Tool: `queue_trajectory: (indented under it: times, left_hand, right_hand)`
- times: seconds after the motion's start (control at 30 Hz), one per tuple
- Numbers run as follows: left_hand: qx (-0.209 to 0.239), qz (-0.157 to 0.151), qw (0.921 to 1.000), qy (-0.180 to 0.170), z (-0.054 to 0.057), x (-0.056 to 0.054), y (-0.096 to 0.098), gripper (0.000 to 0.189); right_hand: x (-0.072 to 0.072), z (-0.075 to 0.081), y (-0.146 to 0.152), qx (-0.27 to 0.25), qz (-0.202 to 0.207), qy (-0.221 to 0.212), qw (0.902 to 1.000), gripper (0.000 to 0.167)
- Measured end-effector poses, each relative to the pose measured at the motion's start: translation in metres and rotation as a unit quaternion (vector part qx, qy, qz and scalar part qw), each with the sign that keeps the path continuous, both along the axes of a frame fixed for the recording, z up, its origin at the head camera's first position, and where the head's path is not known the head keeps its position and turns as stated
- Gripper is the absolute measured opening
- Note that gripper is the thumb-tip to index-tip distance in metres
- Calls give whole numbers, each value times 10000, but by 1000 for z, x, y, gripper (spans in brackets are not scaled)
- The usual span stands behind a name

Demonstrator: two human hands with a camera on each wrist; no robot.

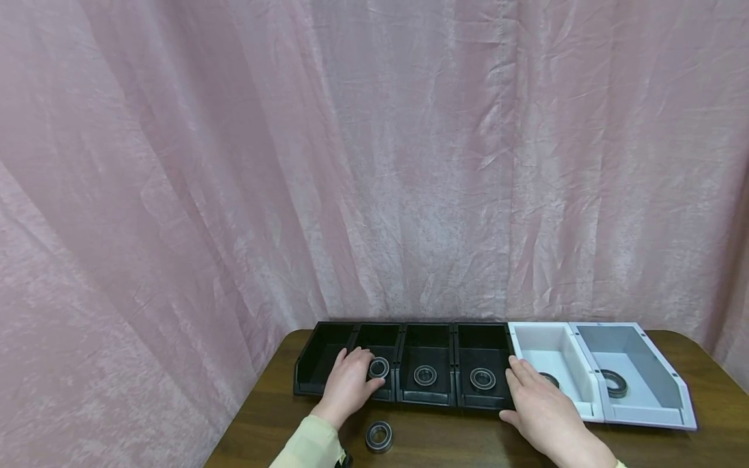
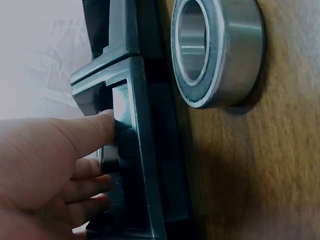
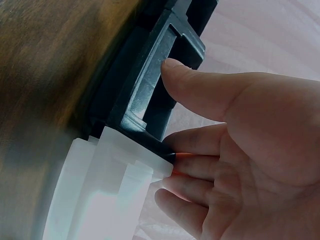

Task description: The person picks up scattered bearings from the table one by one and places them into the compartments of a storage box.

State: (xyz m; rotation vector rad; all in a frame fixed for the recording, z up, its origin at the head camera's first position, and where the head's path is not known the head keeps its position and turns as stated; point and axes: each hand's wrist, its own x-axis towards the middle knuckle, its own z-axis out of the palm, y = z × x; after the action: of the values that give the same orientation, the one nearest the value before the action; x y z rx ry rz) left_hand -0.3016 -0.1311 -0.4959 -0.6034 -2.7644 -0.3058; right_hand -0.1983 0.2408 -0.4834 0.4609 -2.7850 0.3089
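My left hand (image 1: 349, 381) reaches into a black bin (image 1: 379, 335) second from the left. Thumb and fingers lie at opposite edges of a metal ball bearing (image 1: 378, 358), seeming to pinch it; in the left wrist view, the hand partly hides this bearing (image 2: 110, 160). Another bearing (image 1: 379, 448) lies on the table in front of that bin, large in the left wrist view (image 2: 242, 55). My right hand (image 1: 541, 409), fingers extended, is at the seam between the rightmost black bin (image 1: 482, 335) and the white bin (image 1: 544, 338). No object shows in its grasp.
Bearings lie in the two black bins to the right (image 1: 424, 383) (image 1: 482, 388), the white bin (image 1: 550, 378) and the grey-white bin (image 1: 616, 390). The leftmost black bin (image 1: 324, 344) adjoins them. The brown table (image 1: 263, 403) meets a pink curtain (image 1: 409, 162) behind.
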Motion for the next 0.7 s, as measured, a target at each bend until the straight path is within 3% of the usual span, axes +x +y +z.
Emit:
queue_trajectory:
  times: [0.33, 0.7]
  left_hand:
    - [-244, 50, 9997, 40, -1, -10, 5, 48]
    - [-688, 246, 9973, 27, -3, -16, 11, 46]
  right_hand:
    - [2, 0, 1, -11, -29, 179, 9998, 73]
    - [1, 1, 0, -13, -12, 34, 10000, 72]
